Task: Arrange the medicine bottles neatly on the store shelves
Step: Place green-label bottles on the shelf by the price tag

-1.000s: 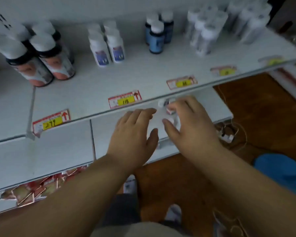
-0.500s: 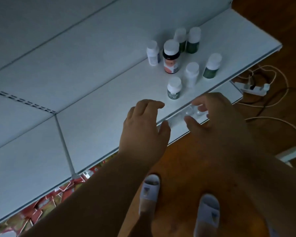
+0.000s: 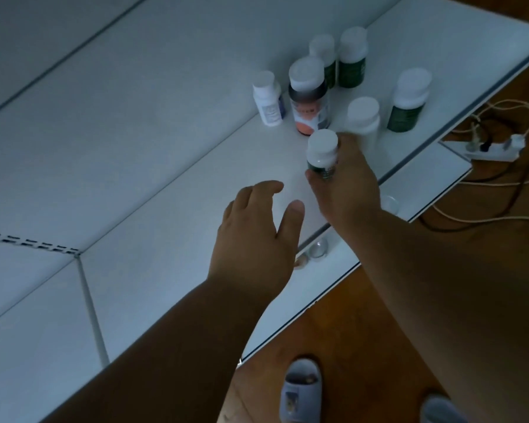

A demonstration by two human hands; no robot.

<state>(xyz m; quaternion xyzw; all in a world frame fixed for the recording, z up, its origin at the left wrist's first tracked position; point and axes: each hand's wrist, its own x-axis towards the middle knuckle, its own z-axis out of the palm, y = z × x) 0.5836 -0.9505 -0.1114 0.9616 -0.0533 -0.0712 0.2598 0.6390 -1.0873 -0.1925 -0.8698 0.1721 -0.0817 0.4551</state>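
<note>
Fingers of the right hand wrapped round a small green bottle with white cap, held upright just above the white shelf, near edge of the bottle cluster. Left hand hovers over the shelf just left of it, fingers apart and loosely curved, holding nothing.

Head view, only one: rest of the medicine bottles stand loose and unaligned, far right on the same shelf: an all-white bottle just behind the right hand, an orange-label bottle, a small white bottle, three green ones farther back and right. A lower shelf sticks out below; power strip and cables on the wooden floor.

Risk: knuckles sit very close to the all-white bottle, so a backward swing could topple it into the others; dim, blurred view makes the grip depth unclear, a shallow hold may let the bottle slip
</note>
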